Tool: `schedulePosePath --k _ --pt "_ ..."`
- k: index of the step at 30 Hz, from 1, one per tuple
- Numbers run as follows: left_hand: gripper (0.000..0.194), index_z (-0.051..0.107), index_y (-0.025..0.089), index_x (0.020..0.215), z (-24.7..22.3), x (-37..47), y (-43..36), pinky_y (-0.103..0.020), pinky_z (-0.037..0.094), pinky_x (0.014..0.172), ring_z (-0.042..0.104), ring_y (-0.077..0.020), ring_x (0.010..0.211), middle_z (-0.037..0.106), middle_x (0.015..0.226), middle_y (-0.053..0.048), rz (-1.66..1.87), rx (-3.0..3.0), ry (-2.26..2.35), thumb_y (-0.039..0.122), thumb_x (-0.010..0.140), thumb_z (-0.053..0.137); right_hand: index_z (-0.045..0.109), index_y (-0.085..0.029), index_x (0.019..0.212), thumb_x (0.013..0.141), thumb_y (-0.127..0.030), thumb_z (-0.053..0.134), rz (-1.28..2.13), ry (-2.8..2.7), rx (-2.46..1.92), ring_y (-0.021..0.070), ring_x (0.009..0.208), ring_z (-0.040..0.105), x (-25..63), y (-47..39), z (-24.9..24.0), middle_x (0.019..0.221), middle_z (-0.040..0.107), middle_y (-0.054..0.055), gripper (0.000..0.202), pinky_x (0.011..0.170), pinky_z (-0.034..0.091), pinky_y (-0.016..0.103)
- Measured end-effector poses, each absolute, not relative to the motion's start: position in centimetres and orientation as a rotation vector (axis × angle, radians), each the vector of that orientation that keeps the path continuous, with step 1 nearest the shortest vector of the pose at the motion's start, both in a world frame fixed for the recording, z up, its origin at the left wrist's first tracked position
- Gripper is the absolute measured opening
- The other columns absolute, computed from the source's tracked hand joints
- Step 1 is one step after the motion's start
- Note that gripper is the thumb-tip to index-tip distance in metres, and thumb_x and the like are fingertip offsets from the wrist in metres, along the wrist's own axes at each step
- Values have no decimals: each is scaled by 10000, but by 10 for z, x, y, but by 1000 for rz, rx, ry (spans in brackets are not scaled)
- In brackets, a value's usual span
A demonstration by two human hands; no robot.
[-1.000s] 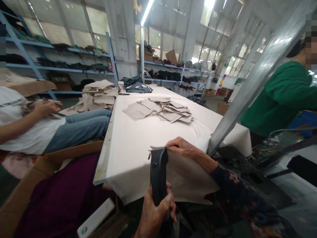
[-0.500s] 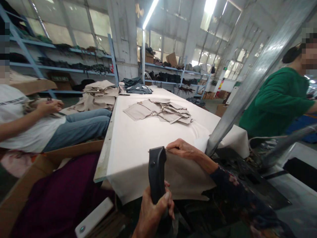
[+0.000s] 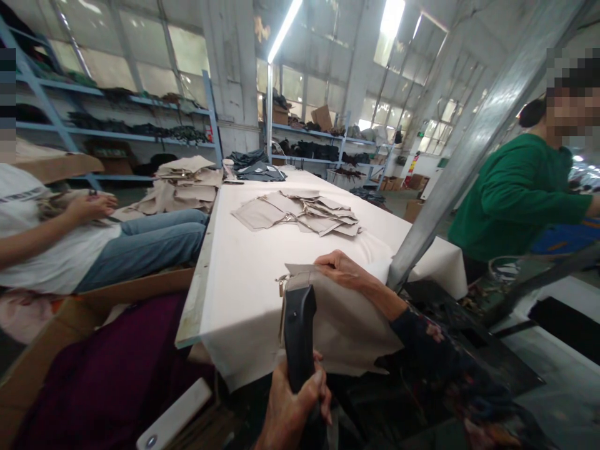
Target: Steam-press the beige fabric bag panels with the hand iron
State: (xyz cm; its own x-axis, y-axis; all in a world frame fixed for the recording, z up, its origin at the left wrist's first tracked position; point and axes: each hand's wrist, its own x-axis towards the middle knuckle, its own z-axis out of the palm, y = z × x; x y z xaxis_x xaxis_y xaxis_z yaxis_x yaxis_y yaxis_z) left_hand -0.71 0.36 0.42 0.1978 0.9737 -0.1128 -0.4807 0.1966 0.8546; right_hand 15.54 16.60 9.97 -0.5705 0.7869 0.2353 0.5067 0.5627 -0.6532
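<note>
Beige cloth (image 3: 300, 277), thin and flat, with a stiff-looking edge, stands just behind the top of a smooth black tool (image 3: 300, 331) at the near end of a tabletop (image 3: 248, 275). Small metal fittings (image 3: 281, 285), probably zip parts, dangle at the cloth's left corner. The person's right hand (image 3: 344, 272) pinches the cloth's far right edge between thumb and fingers, seemingly to hold it steady and stretched. The left hand (image 3: 288, 403), lower down, is wrapped around the tool's handle, which is curved and upright, broader at the top; that firm wrap probably steadies it. The two hands are apart.

Pale, smooth sheeting covers the tabletop and hangs in soft folds over its end. Farther back, similar beige pieces (image 3: 323, 215) lie in a loose, overlapping heap with metal glints, perhaps left within reach. At left, a cardboard box (image 3: 140, 290) holds soft purple fabric (image 3: 107, 369). A slanting, shiny metal post (image 3: 440, 206) crosses the right side. Co-workers sit at left in blue jeans (image 3: 145, 250) and stand at right in a green top (image 3: 515, 194).
</note>
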Motion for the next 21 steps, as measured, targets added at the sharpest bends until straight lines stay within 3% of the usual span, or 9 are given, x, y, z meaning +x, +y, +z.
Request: schedulePosePath --k 3,14,21 --pt "372 533 146 866 9 -11 2 -239 439 351 466 -92 341 490 490 66 1196 773 809 422 686 704 352 -182 529 764 -254 456 649 -2141 -1133 87 514 240 164 177 100 534 232 -47 266 477 179 243" --pt "317 536 154 912 6 -24 7 -254 447 397 504 -117 386 517 517 55 1260 754 871 352 723 696 510 -165 611 699 -352 600 781 -1527 -1008 89 463 405 196 203 151 522 445 -45 225 444 271 205" --pt "317 530 161 903 3 -27 13 -269 455 381 505 -123 375 518 519 57 1273 724 866 346 717 708 517 -173 753 742 -309 527 463 -1137 -788 84 538 422 208 242 187 621 497 -38 137 528 351 199"
